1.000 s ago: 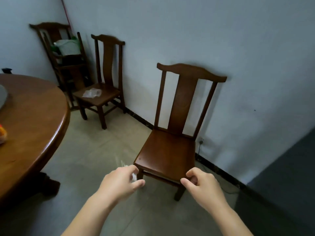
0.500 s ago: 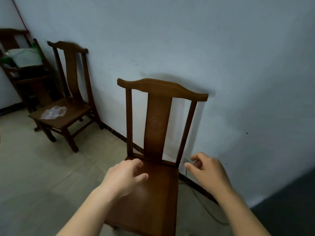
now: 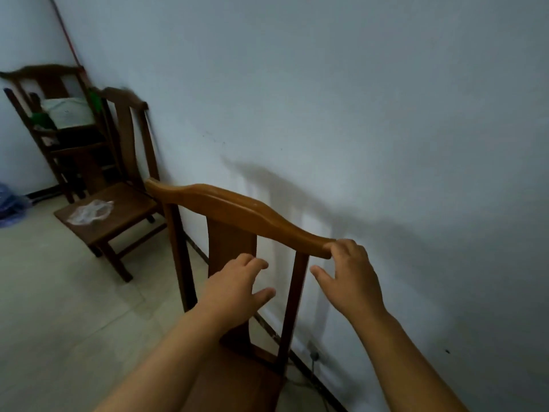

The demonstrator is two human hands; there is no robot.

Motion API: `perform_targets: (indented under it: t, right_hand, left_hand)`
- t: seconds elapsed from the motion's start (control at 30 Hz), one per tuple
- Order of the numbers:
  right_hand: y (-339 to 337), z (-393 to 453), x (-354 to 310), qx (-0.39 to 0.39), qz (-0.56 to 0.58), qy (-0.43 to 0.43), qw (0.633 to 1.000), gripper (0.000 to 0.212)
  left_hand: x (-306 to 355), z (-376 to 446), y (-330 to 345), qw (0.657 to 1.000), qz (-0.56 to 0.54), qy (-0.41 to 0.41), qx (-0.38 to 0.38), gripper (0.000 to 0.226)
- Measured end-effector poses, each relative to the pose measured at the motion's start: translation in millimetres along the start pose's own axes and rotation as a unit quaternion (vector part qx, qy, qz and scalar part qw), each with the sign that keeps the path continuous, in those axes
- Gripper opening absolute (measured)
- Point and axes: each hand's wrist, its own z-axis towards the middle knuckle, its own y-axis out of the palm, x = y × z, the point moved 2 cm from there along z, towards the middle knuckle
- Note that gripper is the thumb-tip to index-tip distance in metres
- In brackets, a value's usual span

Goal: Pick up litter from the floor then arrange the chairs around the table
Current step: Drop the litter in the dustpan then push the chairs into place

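Brown wooden slat-back chair (image 3: 237, 215) against pale wall (image 3: 386, 114), positioned for grasp by top rail. Right hand (image 3: 350, 278): fingertips on rail's right end, not yet closed. Left hand (image 3: 234, 286): released, fingers spread near centre splat. Crumpled clear plastic wrapper (image 3: 89, 212) on neighbouring chair seat.

Brown wooden chair (image 3: 237, 212), clear crinkled plastic (image 3: 89, 211), pale blue-grey wall (image 3: 356, 99), beige floor tiles (image 3: 59, 307).
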Motion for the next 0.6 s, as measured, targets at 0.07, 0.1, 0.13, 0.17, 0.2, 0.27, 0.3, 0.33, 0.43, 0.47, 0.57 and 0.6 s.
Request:
perform_targets:
  t: [0.07,0.1,0.13,0.17,0.2,0.27,0.3,0.33,0.43,0.47,0.57,0.6]
  right_hand:
    - [4.7,17.2,8.0,-0.021,0.009,-0.009,1.000,0.049]
    - [8.5,22.6,10.6,-0.045,0.021,-0.008,0.999,0.054]
    - [12.2,26.7,12.1,-0.069,0.033,-0.007,0.997,0.057]
    - [15.5,28.8,12.4,-0.086,0.039,-0.009,0.996,0.058]
    - [18.4,30.9,13.2,-0.091,0.039,-0.015,0.995,0.058]
    - [22.1,33.8,14.2,-0.078,0.037,-0.030,0.996,0.055]
    - [22.7,34.3,14.2,-0.073,0.038,-0.033,0.996,0.053]
    - [23.1,34.5,14.3,-0.069,0.040,-0.035,0.996,0.052]
    - [22.1,35.0,14.1,-0.071,0.041,-0.044,0.996,0.052]
    - [21.7,34.7,13.2,-0.073,0.042,-0.049,0.995,0.051]
    - [22.4,28.6,6.3,-0.087,0.047,-0.074,0.992,0.045]
    - [22.6,25.0,3.3,-0.095,0.045,-0.086,0.991,0.044]
  left_hand:
    - [10.8,26.8,4.1,1.000,0.018,0.000,0.023,0.062]
    - [14.0,37.5,6.2,0.999,0.032,0.002,0.034,0.066]
    - [16.0,46.9,8.1,0.998,0.049,0.007,0.042,0.070]
    - [17.0,53.9,9.2,0.997,0.069,0.013,0.044,0.074]
    - [16.7,61.2,11.1,0.995,0.088,0.017,0.041,0.078]
    - [14.5,73.0,15.1,0.991,0.127,0.018,0.022,0.083]
    - [12.7,77.0,17.3,0.989,0.144,0.013,0.010,0.085]
    - [10.8,79.9,19.1,0.988,0.156,0.006,0.000,0.086]
    - [6.8,83.8,24.1,0.987,0.160,-0.014,-0.005,0.087]
    - [5.5,83.2,24.9,0.987,0.157,-0.016,0.003,0.086]
    - [1.0,76.0,25.2,0.989,0.145,-0.010,0.022,0.083]
    - [-1.6,71.2,25.1,0.990,0.141,-0.007,0.024,0.082]
